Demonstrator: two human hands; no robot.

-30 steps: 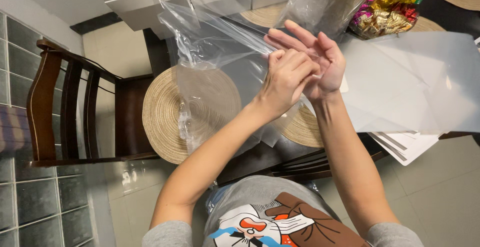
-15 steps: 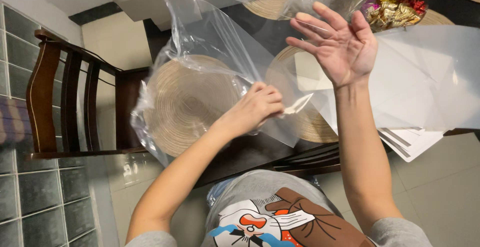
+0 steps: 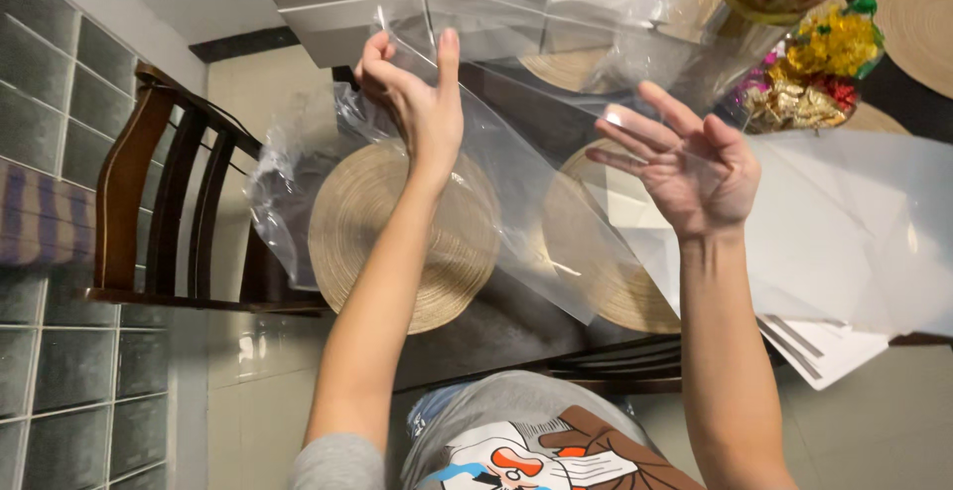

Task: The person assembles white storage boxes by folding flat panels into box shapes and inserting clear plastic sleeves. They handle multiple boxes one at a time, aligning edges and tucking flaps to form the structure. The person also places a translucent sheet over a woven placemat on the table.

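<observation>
Head camera view, looking down over my chest and both bare arms, which reach up above a dark tabletop. My left hand is raised high, its fingers curled and pinched closed on the upper edge of a large clear plastic bag. The bag hangs from that grip and spreads between my two arms, crumpled at its left side near a dark wooden chair. My right hand is lifted palm-up with fingers spread open, gripping nothing; the bag's other edge lies across or just above the fingertips, and I cannot tell if it touches. Seen through the plastic, two round woven placemats lie side by side on the tabletop. White paper sheets lie to the right of my right hand. Farther back at the right stands a clear wrapped bundle of colourful foil sweets. Glass block wall fills the left edge.
</observation>
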